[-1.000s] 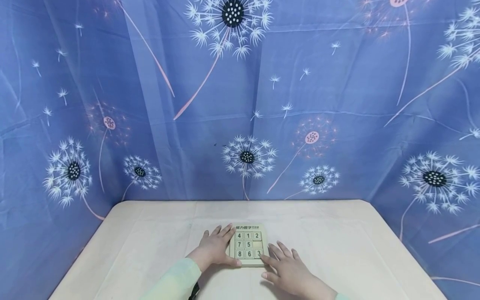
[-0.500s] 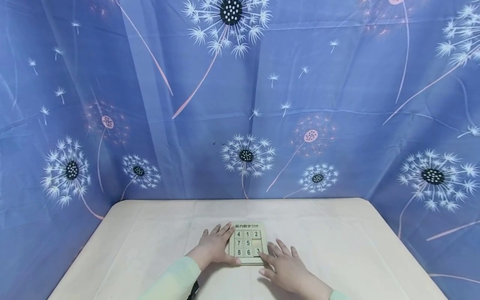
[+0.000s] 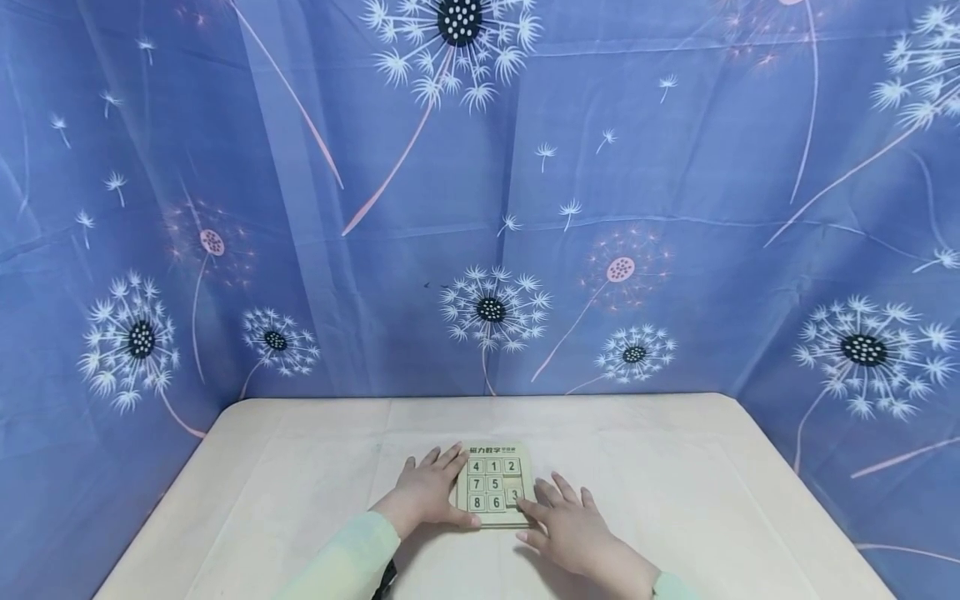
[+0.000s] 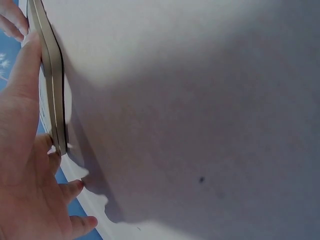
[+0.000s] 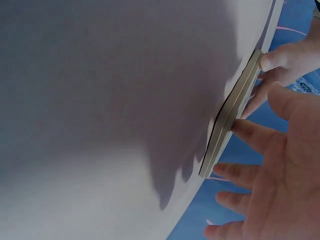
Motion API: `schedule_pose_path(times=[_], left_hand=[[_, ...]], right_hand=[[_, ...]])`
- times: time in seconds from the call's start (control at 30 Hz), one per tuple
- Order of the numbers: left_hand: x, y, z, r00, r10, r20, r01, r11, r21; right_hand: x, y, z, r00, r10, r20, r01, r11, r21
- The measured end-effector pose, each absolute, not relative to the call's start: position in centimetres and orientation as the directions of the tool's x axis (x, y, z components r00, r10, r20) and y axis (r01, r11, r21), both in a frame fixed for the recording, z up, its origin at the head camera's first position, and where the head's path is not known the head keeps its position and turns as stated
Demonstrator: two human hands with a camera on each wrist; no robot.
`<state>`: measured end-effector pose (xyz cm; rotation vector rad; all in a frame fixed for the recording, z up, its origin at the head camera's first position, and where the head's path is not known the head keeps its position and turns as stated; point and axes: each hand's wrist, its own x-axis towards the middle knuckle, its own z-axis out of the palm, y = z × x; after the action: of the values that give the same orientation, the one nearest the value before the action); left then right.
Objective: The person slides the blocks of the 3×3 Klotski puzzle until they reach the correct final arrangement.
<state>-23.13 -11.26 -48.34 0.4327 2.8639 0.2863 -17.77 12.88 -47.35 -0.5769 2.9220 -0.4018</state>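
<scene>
A pale number slide puzzle lies on the table, its numbered tiles in a frame with dark lettering along the top. My left hand steadies it from the left with straight, spread fingers, thumb at the near edge and index finger by the far left corner. With my right hand, I touch the 3 tile with the index fingertip; the other fingers are spread beside the puzzle. That tile sits slightly above the line of the 6 tile, with a gap between it and the 2 tile.
The puzzle rests on a cream table with rounded far corners. A blue dandelion-print curtain encloses the back and both sides. A small black item shows beside the left sleeve.
The 3 tile has slid slightly up towards the gap under my right index finger. My left hand stays against the puzzle, and the whole head view has shifted a little.
</scene>
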Motion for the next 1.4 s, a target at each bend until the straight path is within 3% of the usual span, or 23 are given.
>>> schedule_pose_path(times=[0.93, 1.4], left_hand=[[-23.5, -11.2, -48.1, -0.929, 0.318, -0.19, 0.272, 0.933, 0.236], [-23.1, -11.3, -48.4, -0.93, 0.312, -0.195, 0.266, 0.937, 0.227]], right_hand=[[-19.5, 12.8, -47.1, -0.931, -0.351, -0.096, -0.306, 0.897, -0.319], [-19.4, 14.0, -47.5, -0.833, -0.553, -0.004, -0.522, 0.789, -0.324]])
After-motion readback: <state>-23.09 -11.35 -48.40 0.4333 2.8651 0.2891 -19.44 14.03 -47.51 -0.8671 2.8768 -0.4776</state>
